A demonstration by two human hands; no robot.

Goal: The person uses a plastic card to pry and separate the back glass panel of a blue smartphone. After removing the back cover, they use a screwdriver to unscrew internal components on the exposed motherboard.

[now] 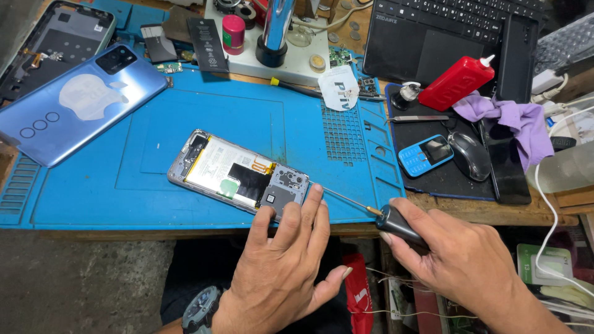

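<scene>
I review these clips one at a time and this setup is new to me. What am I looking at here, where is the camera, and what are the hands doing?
There is no machine here: a person works with two bare hands, and the single camera sits on their head, looking down at a workbench. On a blue work mat lies an opened phone with its back off, so the battery and inner parts show. The left hand presses its fingers on the phone's near end. The right hand grips a thin screwdriver whose tip points at the phone. Farther left lies a blue phone back cover. To the right sit a red bottle, a purple cloth and a small blue keypad phone.
</scene>
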